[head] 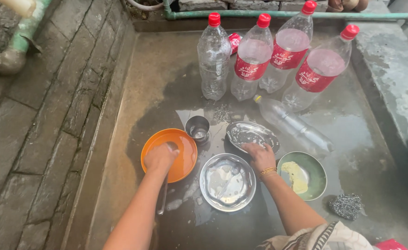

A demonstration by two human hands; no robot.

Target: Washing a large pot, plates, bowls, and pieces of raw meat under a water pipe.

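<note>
My left hand [160, 158] rests closed inside an orange bowl [181, 139] on the wet floor; what it holds is hidden. My right hand [260, 155] reaches down onto the near rim of a soapy steel plate [251, 133]. Between my arms lies a round steel plate [227, 183] with water in it. A small steel cup [198, 128] stands just behind the orange bowl. To the right of my wrist sits a green dish [311, 172] with yellow paste in it.
Several clear plastic bottles with red caps [252, 58] stand at the back, one more bottle [292, 124] lies flat. A steel scrubber [346, 205] sits at the right. A stone wall [51, 115] borders the left, a concrete ledge [393, 78] the right.
</note>
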